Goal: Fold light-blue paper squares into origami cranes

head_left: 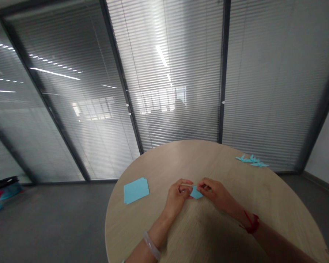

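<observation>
A small folded piece of light-blue paper (196, 193) is held between my two hands just above or on the round table. My left hand (178, 194) pinches its left side with thumb and fingers. On the right side, my right hand (210, 189) grips the paper's upper edge between thumb and fingertips. The fingers cover both sides of the paper, so its full folded shape is hidden.
On the wooden table (181, 157), a stack of blue paper sheets (136, 190) lies to the left. Several folded blue paper cranes (252, 160) sit near the far right edge. Glass panels with blinds (178, 73) stand behind. Blue and red bins (5, 190) are on the floor at left.
</observation>
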{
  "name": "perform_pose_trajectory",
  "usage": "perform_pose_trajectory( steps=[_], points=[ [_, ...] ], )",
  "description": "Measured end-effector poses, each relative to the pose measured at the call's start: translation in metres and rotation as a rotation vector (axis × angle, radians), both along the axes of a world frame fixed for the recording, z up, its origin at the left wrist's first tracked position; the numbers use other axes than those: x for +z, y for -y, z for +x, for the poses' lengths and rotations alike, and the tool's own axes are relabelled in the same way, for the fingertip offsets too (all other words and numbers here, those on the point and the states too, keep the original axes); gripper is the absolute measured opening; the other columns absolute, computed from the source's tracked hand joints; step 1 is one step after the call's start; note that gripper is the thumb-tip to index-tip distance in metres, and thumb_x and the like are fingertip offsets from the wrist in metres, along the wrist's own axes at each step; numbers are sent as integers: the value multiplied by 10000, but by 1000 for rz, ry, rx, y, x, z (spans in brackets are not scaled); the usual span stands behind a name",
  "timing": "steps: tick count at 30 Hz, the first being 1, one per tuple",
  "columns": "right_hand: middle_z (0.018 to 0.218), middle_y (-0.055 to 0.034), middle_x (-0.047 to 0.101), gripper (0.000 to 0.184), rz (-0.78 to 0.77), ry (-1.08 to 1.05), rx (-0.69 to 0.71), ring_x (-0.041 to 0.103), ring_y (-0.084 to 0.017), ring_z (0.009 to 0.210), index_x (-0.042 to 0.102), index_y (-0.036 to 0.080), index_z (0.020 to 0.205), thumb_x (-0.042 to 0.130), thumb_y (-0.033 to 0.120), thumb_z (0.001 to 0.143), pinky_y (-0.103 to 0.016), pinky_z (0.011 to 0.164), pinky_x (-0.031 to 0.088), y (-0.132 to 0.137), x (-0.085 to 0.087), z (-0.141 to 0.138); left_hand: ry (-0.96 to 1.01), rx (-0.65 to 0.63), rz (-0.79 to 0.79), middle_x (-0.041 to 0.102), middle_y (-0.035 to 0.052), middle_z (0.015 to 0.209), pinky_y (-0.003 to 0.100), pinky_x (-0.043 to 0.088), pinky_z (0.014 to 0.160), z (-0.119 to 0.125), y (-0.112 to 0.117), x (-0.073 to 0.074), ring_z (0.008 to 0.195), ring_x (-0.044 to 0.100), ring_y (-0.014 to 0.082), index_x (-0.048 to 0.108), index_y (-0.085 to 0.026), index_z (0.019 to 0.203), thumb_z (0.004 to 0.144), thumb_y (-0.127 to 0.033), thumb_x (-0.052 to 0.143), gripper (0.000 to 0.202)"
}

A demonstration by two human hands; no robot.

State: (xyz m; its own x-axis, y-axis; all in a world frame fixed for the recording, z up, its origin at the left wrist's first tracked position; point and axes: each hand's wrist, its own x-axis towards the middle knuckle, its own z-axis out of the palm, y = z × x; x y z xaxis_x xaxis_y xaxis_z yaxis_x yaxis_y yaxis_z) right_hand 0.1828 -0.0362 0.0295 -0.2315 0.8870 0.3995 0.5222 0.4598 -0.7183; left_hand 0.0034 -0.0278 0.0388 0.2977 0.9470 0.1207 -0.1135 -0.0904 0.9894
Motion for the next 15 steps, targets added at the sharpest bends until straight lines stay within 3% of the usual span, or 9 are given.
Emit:
perform_pose_trajectory(
  steps=[5, 15],
  points=[
    [758, -33, 672, 211, -3, -2, -16, 614, -172, 702, 639, 175, 790, 527, 339, 861, -265, 655, 454, 0, -2, -1, -42, 11, 16, 673, 5, 618, 233, 443, 591, 1, -1, -2, 574, 594, 133, 600, -147, 982, 640, -331, 773, 425],
    [757, -24, 635, 287, -11, 38, 27, 576, -165, 700, 591, 175, 793, 453, 393, 920, -258, 631, 396, 4, -2, -5, -34, 96, 61, 704, 32, 631, 225, 437, 576, 1, 0, 1, 569, 603, 136, 611, -140, 848, 602, -244, 777, 314]
  ],
)
